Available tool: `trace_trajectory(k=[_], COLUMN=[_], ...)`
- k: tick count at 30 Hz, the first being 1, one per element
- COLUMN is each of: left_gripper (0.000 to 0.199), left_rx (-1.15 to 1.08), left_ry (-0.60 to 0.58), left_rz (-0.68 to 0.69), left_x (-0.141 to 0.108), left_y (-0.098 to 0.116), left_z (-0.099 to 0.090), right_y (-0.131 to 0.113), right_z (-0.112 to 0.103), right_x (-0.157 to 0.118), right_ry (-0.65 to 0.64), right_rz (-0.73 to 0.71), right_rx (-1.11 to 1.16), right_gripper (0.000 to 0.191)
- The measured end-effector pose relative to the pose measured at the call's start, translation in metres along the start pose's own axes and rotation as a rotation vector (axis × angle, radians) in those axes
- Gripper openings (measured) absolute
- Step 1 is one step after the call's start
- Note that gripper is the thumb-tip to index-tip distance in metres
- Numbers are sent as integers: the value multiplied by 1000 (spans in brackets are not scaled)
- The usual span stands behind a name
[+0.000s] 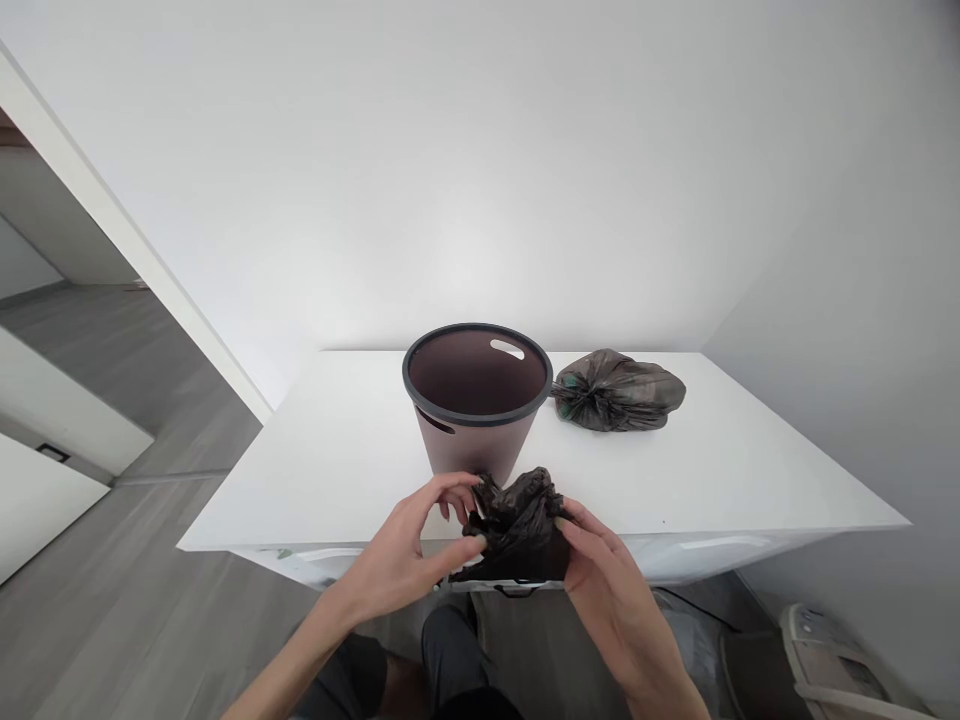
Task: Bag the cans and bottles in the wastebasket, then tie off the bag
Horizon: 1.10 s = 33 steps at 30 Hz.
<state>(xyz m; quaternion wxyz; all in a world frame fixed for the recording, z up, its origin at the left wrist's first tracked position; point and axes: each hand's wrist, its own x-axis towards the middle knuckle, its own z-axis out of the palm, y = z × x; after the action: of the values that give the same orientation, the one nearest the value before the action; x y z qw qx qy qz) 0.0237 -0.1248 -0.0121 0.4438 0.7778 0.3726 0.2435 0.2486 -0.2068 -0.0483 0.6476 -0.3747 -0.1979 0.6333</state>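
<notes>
A crumpled black plastic bag (521, 520) is held up at the front edge of the white tabletop. My right hand (611, 580) pinches its right side between thumb and fingers. On the left, my left hand (416, 545) has thumb and fingers spread apart, their tips touching the bag's edge. Just behind the bag stands an upright brown trash bin (480, 445) with a dark rim and oval handle holes. No liner shows inside it. To the bin's right lies a filled, knotted dark trash bag (630, 393), its gathered neck against the bin.
The white tabletop (330, 450) meets a white wall (465, 180) at the back. On the floor at lower right stands a beige appliance-like object (840, 660) near a black cable (697, 607). A doorway (112, 300) opens at the left. My legs are below the table edge.
</notes>
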Motion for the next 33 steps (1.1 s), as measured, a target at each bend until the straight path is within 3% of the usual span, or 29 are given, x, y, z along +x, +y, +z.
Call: trace_trajectory(k=[4, 8, 10, 13, 15, 20, 23, 26, 33], left_gripper=[57, 23, 10, 14, 16, 19, 21, 21, 36], left_rx=[12, 102, 144, 174, 189, 183, 127, 47, 39], left_ry=[28, 34, 85, 200, 260, 272, 262, 294, 602], left_rz=[29, 104, 109, 82, 93, 148, 91, 18, -158], left_x=[-3, -3, -2, -4, -7, -19, -28, -39, -55], left_y=[11, 27, 32, 35, 36, 41, 43, 40, 28], left_z=[1, 2, 2, 5, 7, 13, 10, -1, -38], right_y=[1, 8, 12, 18, 21, 28, 28, 25, 27], right_z=[1, 1, 3, 7, 10, 23, 30, 29, -6], right_x=[-1, -2, -6, -19, -29, -47, -47, -44, -43], right_ry=[-20, -21, 49, 254, 321, 205, 179, 189, 191], right_rz=[-1, -73, -174, -442, -552, -438, -387, -384, -320], right_rx=[43, -2, -129, -394, -517, -562, -628, -668, -593], right_gripper=[31, 45, 54, 64, 63, 46, 34, 36, 39])
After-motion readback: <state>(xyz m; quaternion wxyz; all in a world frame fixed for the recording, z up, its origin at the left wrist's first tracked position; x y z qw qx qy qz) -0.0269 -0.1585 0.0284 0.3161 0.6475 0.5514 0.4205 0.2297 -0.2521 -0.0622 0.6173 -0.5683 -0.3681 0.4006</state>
